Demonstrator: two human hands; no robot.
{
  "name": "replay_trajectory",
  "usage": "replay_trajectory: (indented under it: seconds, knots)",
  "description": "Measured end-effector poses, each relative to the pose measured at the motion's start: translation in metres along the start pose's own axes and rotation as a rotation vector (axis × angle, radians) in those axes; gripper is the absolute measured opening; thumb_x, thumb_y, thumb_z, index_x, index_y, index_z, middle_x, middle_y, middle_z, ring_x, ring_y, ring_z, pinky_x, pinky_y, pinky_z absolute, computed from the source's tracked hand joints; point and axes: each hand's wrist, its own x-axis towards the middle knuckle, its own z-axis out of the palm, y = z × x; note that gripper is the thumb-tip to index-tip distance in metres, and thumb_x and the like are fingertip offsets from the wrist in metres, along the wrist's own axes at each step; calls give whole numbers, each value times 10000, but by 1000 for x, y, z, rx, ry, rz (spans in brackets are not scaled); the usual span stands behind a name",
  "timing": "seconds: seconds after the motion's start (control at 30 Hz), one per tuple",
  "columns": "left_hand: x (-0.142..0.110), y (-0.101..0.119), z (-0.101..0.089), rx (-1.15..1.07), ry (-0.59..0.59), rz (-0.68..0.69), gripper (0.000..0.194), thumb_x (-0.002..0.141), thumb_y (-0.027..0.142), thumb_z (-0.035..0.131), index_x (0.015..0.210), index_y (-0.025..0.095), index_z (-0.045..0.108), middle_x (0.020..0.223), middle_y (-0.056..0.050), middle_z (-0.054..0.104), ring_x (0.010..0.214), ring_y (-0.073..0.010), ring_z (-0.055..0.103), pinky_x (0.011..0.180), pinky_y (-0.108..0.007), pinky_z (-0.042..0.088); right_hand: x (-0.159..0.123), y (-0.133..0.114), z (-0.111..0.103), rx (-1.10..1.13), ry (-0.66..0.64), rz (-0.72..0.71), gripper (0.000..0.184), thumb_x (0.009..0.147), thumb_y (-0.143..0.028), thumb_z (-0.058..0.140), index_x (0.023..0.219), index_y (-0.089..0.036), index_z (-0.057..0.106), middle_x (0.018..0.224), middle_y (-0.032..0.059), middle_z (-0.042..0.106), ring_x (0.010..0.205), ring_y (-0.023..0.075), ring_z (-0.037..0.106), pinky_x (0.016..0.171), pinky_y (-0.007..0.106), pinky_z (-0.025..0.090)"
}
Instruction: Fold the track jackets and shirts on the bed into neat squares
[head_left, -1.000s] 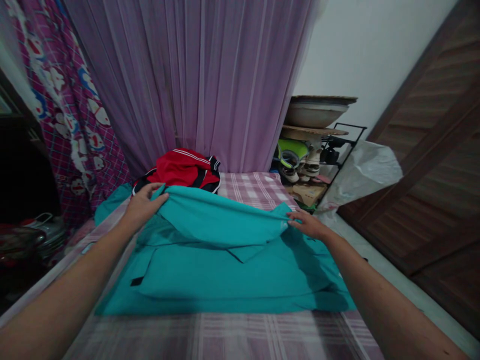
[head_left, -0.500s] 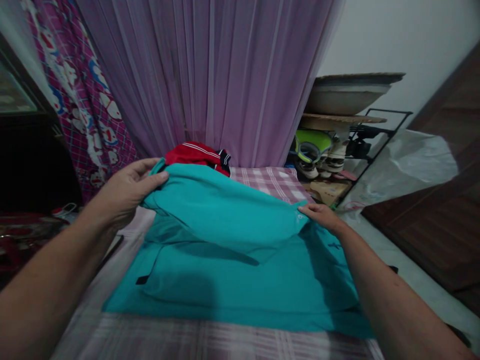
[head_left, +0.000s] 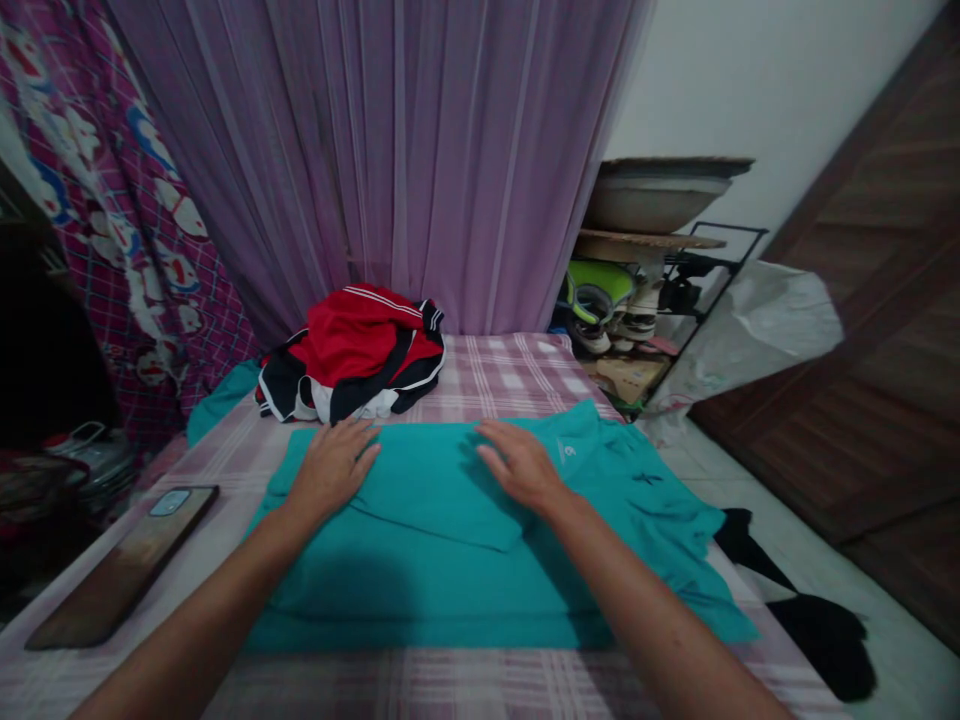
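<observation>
Dim room, bed with a purple checked sheet (head_left: 517, 375) as the work surface. Going left to right.

Far left: patterned curtain (head_left: 142, 230), cartoon print. Phone (head_left: 124, 565) lies back-up near the bed's left edge, camera end away from the wearer; likely parked there to stay off the cloth.

Left hand (head_left: 337, 465): palm down at the upper left of the teal garment (head_left: 457, 605), fingers loosely spread, nothing pinched. Red and navy clothes (head_left: 360, 340) heaped just beyond it, in front of the purple curtain (head_left: 420, 170); probably pushed back to leave room up front.

Teal garment sits mid-bed across the near half: left part fairly flat, a folded-over layer on top, right end rumpled.

Right hand (head_left: 517, 465): palm down over that layer, fingers loosely extended, no hold on anything. Both hands look placed to flatten the cloth; can't tell how hard either presses.

Further right: rack (head_left: 727, 228) with shoes and a basin (head_left: 652, 205), plastic bag (head_left: 772, 325) beside it, wooden door (head_left: 892, 290). Black cloth (head_left: 821, 640) off the bed's right side.

Markings: no brand legible on the phone. White print (head_left: 568, 452) on the garment right of the right hand, too small to read; small dark mark (head_left: 647, 479) further right, also unreadable.
</observation>
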Motion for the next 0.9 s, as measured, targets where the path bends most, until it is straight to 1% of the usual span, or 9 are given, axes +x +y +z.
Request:
replay_trajectory:
  seconds: [0.07,0.13,0.2,0.3,0.37,0.53,0.63,0.7,0.9]
  knots:
    - [3,16,14,78,-88,6,493,935,451,421,1359,258,585,1496,-94,509,1427,-339,374,1178,-596,192,10,-28,22,23,-175,-106,515,988,-511,388,1435,-286,510,1517,56,478,1401,255,408,1173,489,256]
    - [1,23,30,159,-141,-15,558,933,492,439,1426,244,520,1540,-125,439,1444,-361,339,1166,-641,152,11,-28,36,-49,-291,-29,566,987,-550,374,1472,-272,463,1560,87,410,1448,294,334,1182,578,176]
    - [-3,23,41,202,-161,-18,603,941,517,422,1474,238,458,1565,-135,394,1457,-361,316,1163,-650,136,2,0,38,-166,-310,171,589,994,-545,353,1482,-230,450,1570,134,379,1457,321,312,1171,615,156]
    - [-6,18,46,201,-177,-18,613,948,527,397,1491,245,433,1577,-126,373,1465,-361,299,1161,-659,133,-25,59,26,-317,-200,519,572,1008,-487,339,1493,-198,427,1574,163,360,1458,318,310,1158,628,171]
    - [-6,17,45,192,-173,-20,616,945,527,400,1490,244,436,1576,-127,374,1463,-368,300,1162,-665,135,-40,85,16,-351,-154,648,569,1010,-471,329,1493,-184,422,1579,168,347,1457,323,309,1141,653,186]
    - [-5,20,47,219,-160,-19,623,941,523,407,1487,226,442,1569,-136,385,1455,-374,312,1153,-682,149,-30,83,3,-425,-100,668,524,1001,-462,352,1402,-180,537,1474,185,500,1351,339,456,1126,660,207]
    - [-6,19,50,235,-140,-17,615,943,515,400,1482,225,448,1561,-134,402,1448,-370,326,1148,-691,149,-8,77,0,-473,-66,465,513,1015,-441,316,1417,-201,524,1485,152,497,1374,302,431,1166,580,176]
    - [-6,18,52,236,-134,-24,611,942,516,399,1478,228,454,1564,-131,399,1450,-373,322,1143,-698,152,-2,86,-1,-486,-140,350,508,1019,-435,312,1445,-228,495,1527,113,456,1423,271,363,1184,519,162]
    - [-5,18,51,242,-187,-56,615,941,531,387,1491,260,426,1588,-109,353,1469,-372,285,1121,-736,148,-15,142,2,-587,-200,794,577,1022,-453,250,1515,-185,383,1591,138,341,1460,289,291,1156,574,181]
